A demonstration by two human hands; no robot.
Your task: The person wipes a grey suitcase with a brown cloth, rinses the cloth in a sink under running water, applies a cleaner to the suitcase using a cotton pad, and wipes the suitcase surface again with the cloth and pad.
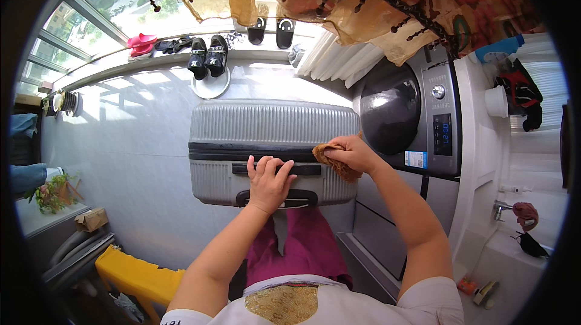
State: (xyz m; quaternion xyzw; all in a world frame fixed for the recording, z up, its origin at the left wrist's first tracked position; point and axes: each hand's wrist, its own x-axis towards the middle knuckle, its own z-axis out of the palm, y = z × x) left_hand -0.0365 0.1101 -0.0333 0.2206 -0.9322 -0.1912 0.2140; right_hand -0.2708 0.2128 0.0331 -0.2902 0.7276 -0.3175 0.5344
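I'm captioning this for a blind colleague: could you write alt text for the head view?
A person's right grip holds a brown cloth against a grey ribbed suitcase, while the left grip lies over its black handle. A grey washing machine stands to the right, and black shoes stand beyond the suitcase.

We log pale-grey flr (133, 173), sunlit in patches at far L; grey ribbed suitcase (272, 122) rests on it, approx. centre. Rnd white item (211, 89) just beyond, seemingly on flr too.
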